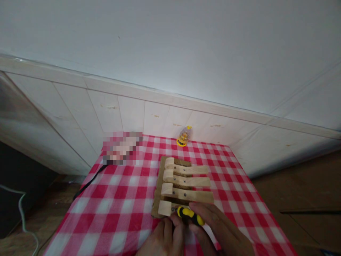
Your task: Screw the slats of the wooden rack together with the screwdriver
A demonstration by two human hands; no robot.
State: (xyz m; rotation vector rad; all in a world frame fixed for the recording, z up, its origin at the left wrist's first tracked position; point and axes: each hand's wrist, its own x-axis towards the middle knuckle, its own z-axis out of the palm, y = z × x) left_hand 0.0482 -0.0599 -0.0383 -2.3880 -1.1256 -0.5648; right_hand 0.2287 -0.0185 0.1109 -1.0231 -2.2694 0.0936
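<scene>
A wooden board (160, 181) with several pale wooden slats (186, 182) screwed across it lies on a table with a red and white checked cloth (119, 209). My right hand (221, 231) grips a yellow and black screwdriver (189, 214), its tip at a screw on the nearest slat. My left hand (165, 239) rests at the board's near edge, fingers curled against the nearest slat and the screwdriver's front end.
A small yellow-capped container (184, 136) stands at the table's far edge by the white panelled wall. A blurred patch (122, 148) lies at the far left of the cloth, with a black cable (89, 183) running off the left edge. Wooden floor lies on both sides.
</scene>
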